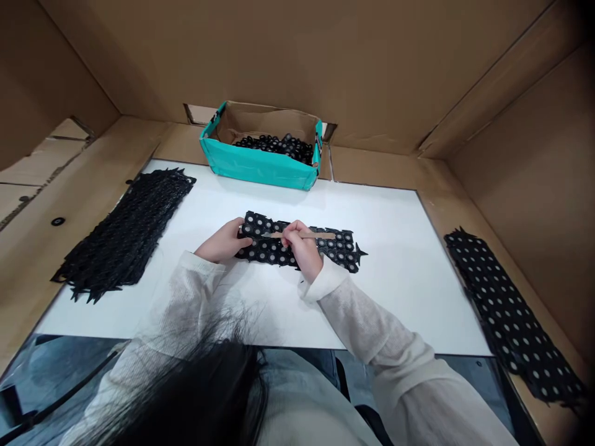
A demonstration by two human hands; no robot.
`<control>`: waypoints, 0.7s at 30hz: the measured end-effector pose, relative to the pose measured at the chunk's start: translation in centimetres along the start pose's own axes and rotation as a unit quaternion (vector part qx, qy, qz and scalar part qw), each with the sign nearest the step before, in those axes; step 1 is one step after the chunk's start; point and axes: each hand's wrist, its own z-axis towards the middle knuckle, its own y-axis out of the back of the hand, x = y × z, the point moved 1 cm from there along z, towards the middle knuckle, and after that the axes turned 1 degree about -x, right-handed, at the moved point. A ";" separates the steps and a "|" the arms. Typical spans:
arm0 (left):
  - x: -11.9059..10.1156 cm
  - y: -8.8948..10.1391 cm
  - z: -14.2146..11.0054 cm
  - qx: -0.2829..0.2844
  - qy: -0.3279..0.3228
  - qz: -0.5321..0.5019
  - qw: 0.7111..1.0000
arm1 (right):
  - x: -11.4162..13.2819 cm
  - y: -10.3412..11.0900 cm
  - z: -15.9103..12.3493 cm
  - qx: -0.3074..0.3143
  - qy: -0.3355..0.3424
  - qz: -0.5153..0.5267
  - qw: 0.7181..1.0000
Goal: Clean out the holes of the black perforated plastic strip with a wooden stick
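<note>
A black strip (341, 244) covered in rows of round pale-centred discs lies across the white board in front of me. My left hand (225, 241) grips its left end, with the thumb on top and the fingers at the far edge. My right hand (301, 244) is closed around a thin wooden-handled tool (320, 235), held like a pen above the strip's middle. The tool's pale tip points left, towards my left thumb. Whether the tip touches the strip I cannot tell. My right hand covers part of the strip.
A teal-sided cardboard box (260, 166) at the back holds many small black rings. Black spiky-edged sheets (130, 229) are piled at the left. Black strips with pale dots (509, 316) lie at the right edge. A black ring (58, 222) sits far left. Cardboard walls (297, 56) surround the table.
</note>
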 end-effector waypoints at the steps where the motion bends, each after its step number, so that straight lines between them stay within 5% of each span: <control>1: 0.1 0.0 0.1 0.001 0.004 -0.017 1.000 | 0.1 -0.1 -0.1 -0.001 -0.003 -0.002 1.000; 9: 0.3 -0.1 0.4 0.078 0.022 -0.188 0.979 | -0.2 -0.1 0.1 0.002 -0.006 0.032 0.999; 14: 0.2 -0.5 0.4 0.027 -0.007 -0.095 0.995 | 0.0 -0.3 -0.1 -0.009 0.006 -0.023 1.000; 18: 0.5 -1.1 0.5 -0.094 -0.035 0.047 0.994 | 0.3 -0.5 -0.5 -0.001 0.014 -0.093 0.996; 21: 0.7 -1.4 0.7 -0.125 -0.031 0.072 0.989 | 0.0 -0.5 -0.7 0.004 0.021 -0.115 0.993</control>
